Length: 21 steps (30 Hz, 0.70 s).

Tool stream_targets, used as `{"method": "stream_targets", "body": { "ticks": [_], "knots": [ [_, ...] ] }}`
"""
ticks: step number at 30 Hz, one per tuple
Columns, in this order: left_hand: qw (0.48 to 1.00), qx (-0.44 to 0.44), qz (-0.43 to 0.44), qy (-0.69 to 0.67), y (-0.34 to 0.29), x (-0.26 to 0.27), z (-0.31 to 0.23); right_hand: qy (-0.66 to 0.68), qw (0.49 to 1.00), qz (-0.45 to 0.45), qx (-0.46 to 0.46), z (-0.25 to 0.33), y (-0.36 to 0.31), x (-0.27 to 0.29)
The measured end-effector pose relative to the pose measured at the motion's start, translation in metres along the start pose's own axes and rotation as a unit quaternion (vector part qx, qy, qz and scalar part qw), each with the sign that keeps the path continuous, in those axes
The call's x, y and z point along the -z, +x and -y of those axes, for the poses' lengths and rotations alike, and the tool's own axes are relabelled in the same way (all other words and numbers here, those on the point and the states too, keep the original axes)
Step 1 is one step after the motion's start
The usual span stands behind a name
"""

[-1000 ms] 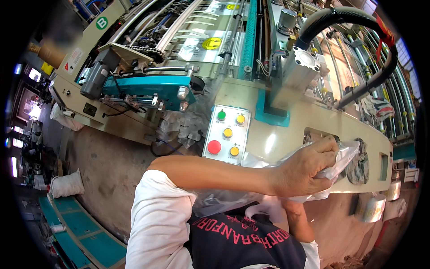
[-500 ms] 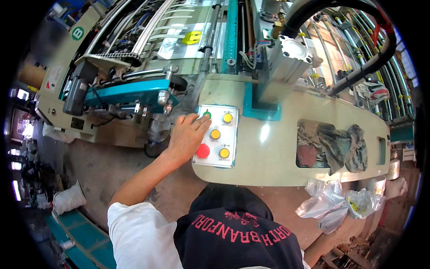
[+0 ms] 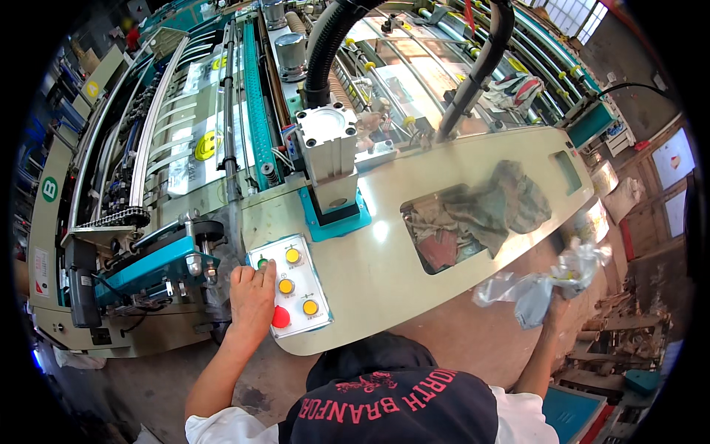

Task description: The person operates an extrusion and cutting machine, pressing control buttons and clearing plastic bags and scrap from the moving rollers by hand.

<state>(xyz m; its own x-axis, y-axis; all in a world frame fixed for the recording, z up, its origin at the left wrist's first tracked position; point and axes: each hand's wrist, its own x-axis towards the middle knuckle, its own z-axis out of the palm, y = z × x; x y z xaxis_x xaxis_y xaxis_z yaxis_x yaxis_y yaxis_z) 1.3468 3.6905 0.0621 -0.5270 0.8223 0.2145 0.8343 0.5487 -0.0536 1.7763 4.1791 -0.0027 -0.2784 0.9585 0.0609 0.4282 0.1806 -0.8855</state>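
My left hand (image 3: 251,300) was loosely open with nothing in its grasp, its fingertips at the green button (image 3: 262,263) on the white control panel (image 3: 304,280); I could not tell whether they pressed it. The red button (image 3: 280,317) sat just beside that hand. Off to my right, beyond the machine's beige frame (image 3: 377,288), my right hand (image 3: 560,305) was closed around crumpled clear plastic (image 3: 529,296), which partly hid its fingers.

Bright paned window (image 3: 580,16) far up & R of L fingers (image 3: 257,277), dim wall (image 3: 634,63) adj.; brn flr (image 3: 444,325) lower R.
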Motion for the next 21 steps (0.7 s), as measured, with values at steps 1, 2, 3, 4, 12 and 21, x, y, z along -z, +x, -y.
{"method": "stream_targets", "body": {
  "ticks": [1,2,3,4,12,21],
  "knots": [
    [1.000,0.000,-0.009,-0.004,0.001,-0.003,0.000,0.023,1.000,-0.007,-0.006,-0.004,0.003,-0.002],
    [1.000,0.002,-0.011,-0.010,0.000,-0.004,0.000,0.050,0.999,-0.009,-0.016,-0.010,0.005,-0.007],
    [1.000,0.004,-0.014,-0.015,0.000,-0.004,-0.001,0.090,0.995,-0.011,-0.031,-0.016,0.008,-0.012],
    [1.000,0.005,-0.016,-0.020,-0.001,-0.004,-0.001,0.137,0.989,-0.008,-0.053,-0.023,0.008,-0.019],
    [0.997,0.047,-0.036,-0.058,-0.019,-0.012,-0.006,0.384,0.894,0.046,-0.228,0.020,-0.016,-0.128],
    [0.993,0.058,-0.061,-0.083,-0.025,-0.015,-0.002,0.308,0.937,0.044,-0.156,0.045,-0.027,-0.140]
  ]
}}
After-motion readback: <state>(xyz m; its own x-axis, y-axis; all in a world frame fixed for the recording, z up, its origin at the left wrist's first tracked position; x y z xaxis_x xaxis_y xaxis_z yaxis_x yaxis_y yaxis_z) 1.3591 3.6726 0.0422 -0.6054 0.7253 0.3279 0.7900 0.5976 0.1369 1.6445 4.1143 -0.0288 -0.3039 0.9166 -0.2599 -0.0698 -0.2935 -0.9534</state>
